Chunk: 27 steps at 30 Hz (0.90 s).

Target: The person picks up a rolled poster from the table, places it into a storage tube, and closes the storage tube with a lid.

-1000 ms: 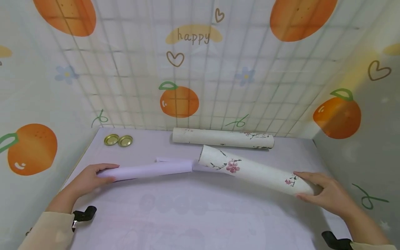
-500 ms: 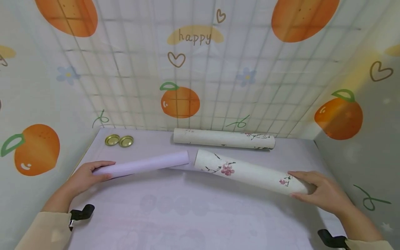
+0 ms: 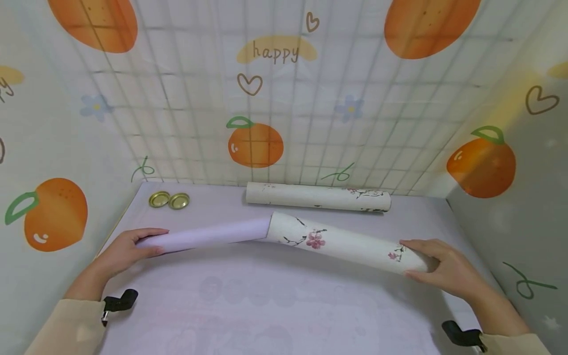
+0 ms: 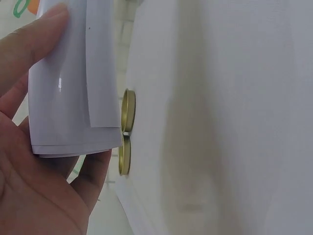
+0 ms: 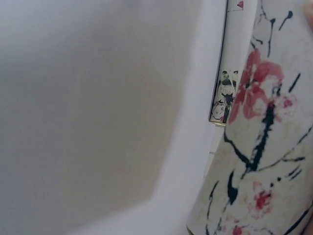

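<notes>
Paper rolled into a slim white cylinder (image 3: 208,236) begins at the left in your left hand (image 3: 126,252), thumb on one side and fingers curled round behind, so the grip is closed about its near end. Beyond that hand, at the table's far left, two gold lids (image 3: 173,200) lie side by side, touching and out of your way. Moving right, the cylinder's other end meets the left mouth of the floral tube (image 3: 350,244); how far inside it sits, if at all, the rim hides. You appear to be feeding the one into the other. They meet at a shallow bend, so the next move calls for bringing both into line, then easing them together. The left wrist view shows a loose overlapping edge on the paper, which could snag on the rim. Just past the floral tube, on the far side, lies a spare tube (image 3: 317,197), close enough to be bumped if you swing wide. At the right, your right hand (image 3: 450,268) spans the floral tube's near end, thumb and fingers bent on opposite sides.
</notes>
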{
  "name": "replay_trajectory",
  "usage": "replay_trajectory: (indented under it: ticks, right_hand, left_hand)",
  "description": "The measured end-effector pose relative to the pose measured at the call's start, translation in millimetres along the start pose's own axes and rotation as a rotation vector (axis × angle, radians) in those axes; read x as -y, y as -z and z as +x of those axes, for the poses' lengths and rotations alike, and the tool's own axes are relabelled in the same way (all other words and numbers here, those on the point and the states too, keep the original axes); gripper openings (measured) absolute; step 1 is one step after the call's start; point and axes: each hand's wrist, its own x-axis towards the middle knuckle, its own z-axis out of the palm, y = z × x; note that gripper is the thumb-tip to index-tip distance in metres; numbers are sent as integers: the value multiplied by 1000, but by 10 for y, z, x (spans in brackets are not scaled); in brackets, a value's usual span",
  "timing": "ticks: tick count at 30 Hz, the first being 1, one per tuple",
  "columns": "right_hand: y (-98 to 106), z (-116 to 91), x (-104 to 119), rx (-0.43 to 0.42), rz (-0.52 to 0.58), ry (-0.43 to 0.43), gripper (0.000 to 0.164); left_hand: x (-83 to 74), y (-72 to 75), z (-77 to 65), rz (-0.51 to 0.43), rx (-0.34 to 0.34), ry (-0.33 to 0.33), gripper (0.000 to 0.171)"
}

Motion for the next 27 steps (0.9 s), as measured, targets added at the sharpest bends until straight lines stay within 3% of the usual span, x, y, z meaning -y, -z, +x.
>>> replay_trajectory:
  ticks: [7, 17, 27]
  right_hand:
    - [-14, 50, 58, 24, 2, 14, 71]
    - [-52, 125, 118, -2, -23, 124, 70]
    - [-79, 226, 198, -6, -29, 198, 69]
  left_hand:
    - [-67, -25, 65, 3, 20, -26, 50]
    - [-221, -95, 154, -42, 66, -27, 52]
    - [-338, -265, 225, -102, 73, -82, 48]
